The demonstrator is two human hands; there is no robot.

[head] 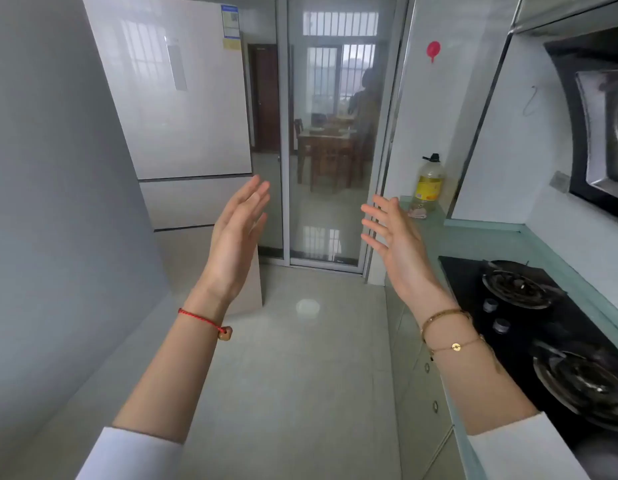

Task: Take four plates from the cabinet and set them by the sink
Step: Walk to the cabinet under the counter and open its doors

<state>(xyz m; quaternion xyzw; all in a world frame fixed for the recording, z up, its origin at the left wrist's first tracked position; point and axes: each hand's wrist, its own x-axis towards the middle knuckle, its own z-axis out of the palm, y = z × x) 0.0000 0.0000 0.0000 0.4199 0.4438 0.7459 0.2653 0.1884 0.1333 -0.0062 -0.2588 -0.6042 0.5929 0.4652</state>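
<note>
White sleeves (134,455), both forearms raised. Left hand (236,237) and right hand (399,247): fingers (375,216) straight, spread, holding nothing. Plates and cabinet: not in view. Plates likely stiff, heavy stacked, breakable; grip opposite rims. Right of fingers: pale green surface (480,240), black gas hob (542,336). Beyond: glass sliding door (335,133), pale refrigerator (183,109).

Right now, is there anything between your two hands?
Nothing: the left hand and right hand are open, apart and empty. In the head view only the glass door shows through the gap.
</note>
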